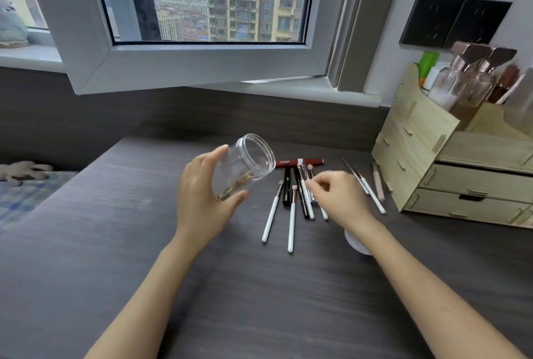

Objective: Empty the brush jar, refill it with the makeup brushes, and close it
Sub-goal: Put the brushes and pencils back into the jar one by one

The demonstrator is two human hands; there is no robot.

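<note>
Brush jar (245, 166): clear plastic, threaded mouth, lidless; held tilted above the desk's (86, 272) middle, mouth toward the far right corner.
Contents: one gold-toned item (235, 188) lies inside; otherwise empty.
Left hand (202, 194): fingers wrapped around the jar's base.
Right hand (337, 200): fingertips pinched narrow over the makeup brushes (291, 214); whether it grips one, cannot tell.
Brushes: scattered on the desk right of centre; two more (364, 185) near the wooden organiser (418, 156).
Lid (356, 244): white, partly hidden under the right wrist.
Progress: emptying nearly done; refilling and closing remain.

Clear glossy jar (245, 162); matt wood-grain desk (86, 243).
</note>
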